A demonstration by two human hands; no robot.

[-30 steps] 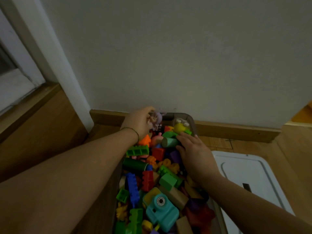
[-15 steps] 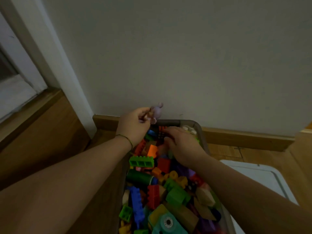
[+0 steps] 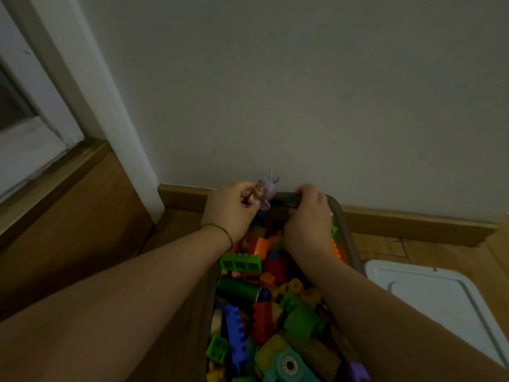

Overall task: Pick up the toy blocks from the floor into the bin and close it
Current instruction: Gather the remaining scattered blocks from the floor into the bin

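A clear plastic bin stands on the floor against the wall, heaped with colourful toy blocks. My left hand is at the bin's far left corner, shut on a small purple toy figure held above the rim. My right hand reaches over the blocks and its fingers curl over the bin's far rim. The white bin lid lies flat on the floor to the right of the bin.
The white wall and a wooden baseboard run right behind the bin. A white door frame and a wooden step lie to the left. Wooden floor shows between bin and lid.
My right hand moved from the blocks in the middle up to the bin's far rim and gripped it. My left hand lifted the purple figure slightly higher at the corner.
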